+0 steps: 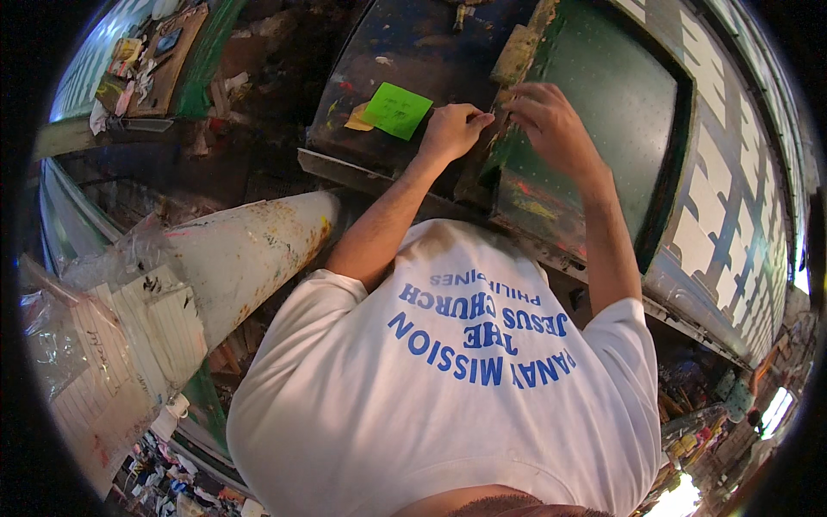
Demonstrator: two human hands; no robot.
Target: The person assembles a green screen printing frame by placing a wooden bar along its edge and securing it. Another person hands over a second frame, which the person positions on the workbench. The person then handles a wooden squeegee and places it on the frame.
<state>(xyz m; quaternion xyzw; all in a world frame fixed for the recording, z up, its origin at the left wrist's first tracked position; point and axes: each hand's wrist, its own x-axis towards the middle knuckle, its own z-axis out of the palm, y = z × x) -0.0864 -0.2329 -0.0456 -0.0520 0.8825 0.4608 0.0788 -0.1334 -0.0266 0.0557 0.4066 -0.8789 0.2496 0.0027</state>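
Note:
A green mesh screen in a dark, paint-stained frame lies on a dark stained table. My left hand is closed, its fingertips pinched at the frame's left edge, where a worn tan strip runs along it. My right hand rests on the same edge with curled fingers, tips close to my left hand's; what they grip is hidden. A bright green sticky note lies on the table just left of my left hand, partly over a yellow scrap.
A white, paint-flecked cylinder lies at the left below the table. Plastic bags and lined papers sit at the far left. A cardboard tray of clutter is at top left. A pale patterned panel runs along the right.

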